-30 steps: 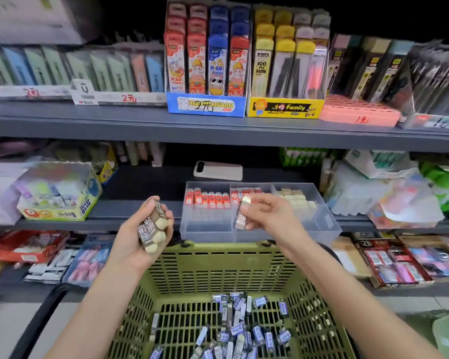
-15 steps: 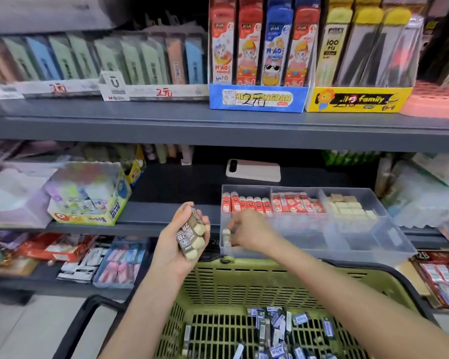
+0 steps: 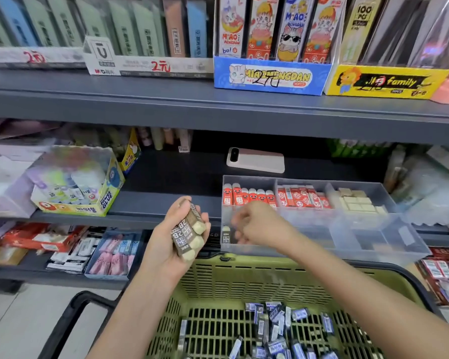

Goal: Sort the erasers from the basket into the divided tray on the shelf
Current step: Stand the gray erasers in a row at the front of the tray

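The brown-sleeved 2B erasers sit as a small stack in the left hand. Its fingers and thumb curl round the sleeves, so that three pale rubber ends poke out towards the tray. They look like light, stiff little blocks, nothing fragile. The printed sleeves are probably smooth, though, and the rubber might slide out if one were pinched by its end alone. I would take each one across the sleeve, on its two broad faces, one at a time. Just right of them the right hand is at the near-left compartment of the divided tray. Its fingers are bent, but it is blurred and I cannot tell whether it pinches anything. One eraser of the same kind stands on end by the left wall of that compartment, just beside the fingertips. The far row of compartments holds red-sleeved erasers on the left, red-and-white ones in the middle and bare pale blocks on the right. The tray sits at the near edge of the grey shelf, with a phone lying farther back. Below, nearest of all, the green basket carries a loose heap of blue-sleeved erasers — plenty left to sort, by the look of it.
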